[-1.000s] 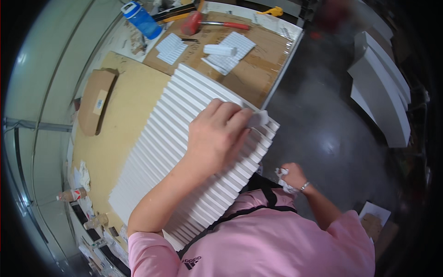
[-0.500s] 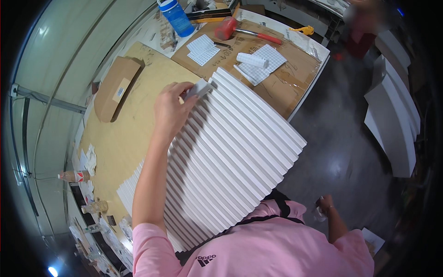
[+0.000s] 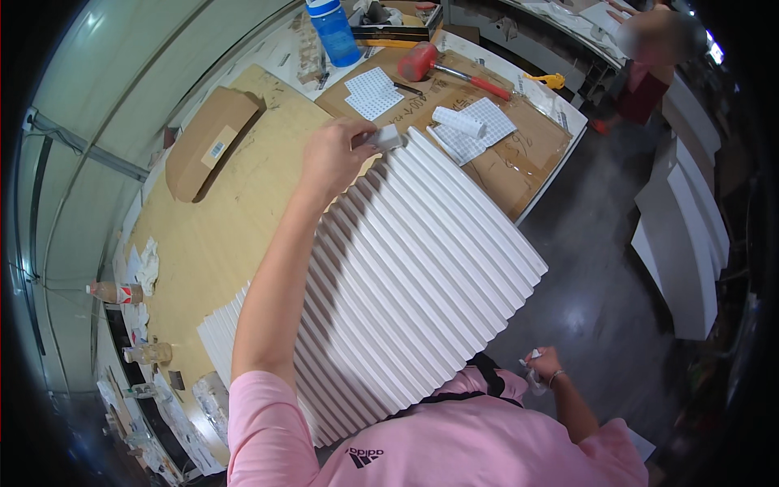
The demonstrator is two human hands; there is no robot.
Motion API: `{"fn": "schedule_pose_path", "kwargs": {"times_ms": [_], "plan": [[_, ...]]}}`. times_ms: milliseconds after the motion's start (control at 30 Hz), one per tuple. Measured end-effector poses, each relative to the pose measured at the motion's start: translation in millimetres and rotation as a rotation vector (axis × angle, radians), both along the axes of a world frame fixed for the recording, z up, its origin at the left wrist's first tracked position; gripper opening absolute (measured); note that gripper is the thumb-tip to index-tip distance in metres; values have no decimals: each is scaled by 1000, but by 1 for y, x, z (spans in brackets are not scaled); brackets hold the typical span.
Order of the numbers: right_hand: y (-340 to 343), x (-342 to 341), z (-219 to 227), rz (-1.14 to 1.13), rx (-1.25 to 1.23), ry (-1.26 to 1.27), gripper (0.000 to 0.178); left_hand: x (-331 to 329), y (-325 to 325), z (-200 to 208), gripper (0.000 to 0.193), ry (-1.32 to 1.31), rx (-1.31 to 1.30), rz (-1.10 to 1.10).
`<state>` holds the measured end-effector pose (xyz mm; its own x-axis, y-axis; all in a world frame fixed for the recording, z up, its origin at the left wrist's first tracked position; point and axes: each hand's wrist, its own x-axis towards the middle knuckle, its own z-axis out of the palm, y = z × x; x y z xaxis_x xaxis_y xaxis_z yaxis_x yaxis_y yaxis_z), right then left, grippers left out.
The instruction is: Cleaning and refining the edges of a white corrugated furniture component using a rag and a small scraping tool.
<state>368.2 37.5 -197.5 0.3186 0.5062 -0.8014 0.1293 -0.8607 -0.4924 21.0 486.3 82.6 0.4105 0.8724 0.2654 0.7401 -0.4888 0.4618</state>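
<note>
A white corrugated panel (image 3: 422, 252), ridged along its whole width, lies across the near part of the table and reaches to my body. My left hand (image 3: 341, 154) pinches a small pale grey block (image 3: 388, 138) between thumb and fingers, at the panel's far edge near the far corner. The block appears to touch the ridge ends there. Down at my right side, off the table, my right hand (image 3: 548, 362) is closed on a crumpled white cloth or paper (image 3: 532, 373); which of the two I cannot tell.
On a cardboard sheet (image 3: 495, 174) beyond the panel lie a red mallet (image 3: 420, 62), sticker sheets (image 3: 374, 92) and a white roll (image 3: 459, 122). A blue bottle (image 3: 333, 34) stands behind. Curved brown cardboard (image 3: 209, 146) lies left. White curved pieces (image 3: 677, 235) stand right; another person is far right.
My left hand has slid the block along the panel's far edge, closer to the far corner. My right hand has come nearer my body with the crumpled white thing. The view has shifted slightly.
</note>
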Motion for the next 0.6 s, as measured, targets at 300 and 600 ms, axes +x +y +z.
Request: {"fn": "schedule_pose_path", "kwargs": {"times_ms": [300, 600], "plan": [[-52, 15, -3, -94, -157, -43, 8, -13, 19, -14, 26, 7, 10, -78], [-39, -12, 14, -7, -100, -115, 8, -9, 34, -21, 24, 69, -32, -27]]}}
